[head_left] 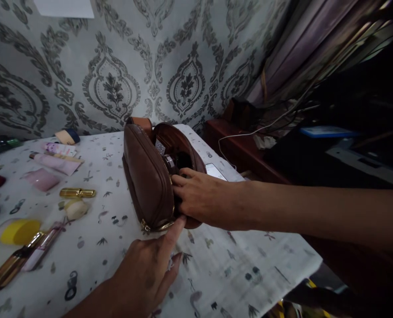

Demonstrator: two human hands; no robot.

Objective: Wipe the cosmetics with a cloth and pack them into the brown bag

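Observation:
A brown leather zip bag [146,176] stands on the table with its top unzipped and gaping. My right hand [201,196] reaches into the opening from the right; its fingers are bent and the fingertips are hidden inside. Near the fingers a shiny round-capped item [169,162] and a glittery silver item [160,146] show in the bag. My left hand [146,267] is in front, index finger stretched to the bag's near edge beside the gold zipper pull [145,226], thumb apart from it.
Left on the patterned tablecloth [117,265] lie a gold lipstick tube [77,193], a pink squeeze tube [55,163], a yellow round item [19,232], a pale sponge [75,208] and other cosmetics. Behind the bag a lit phone [215,171] lies near a white cable [239,134].

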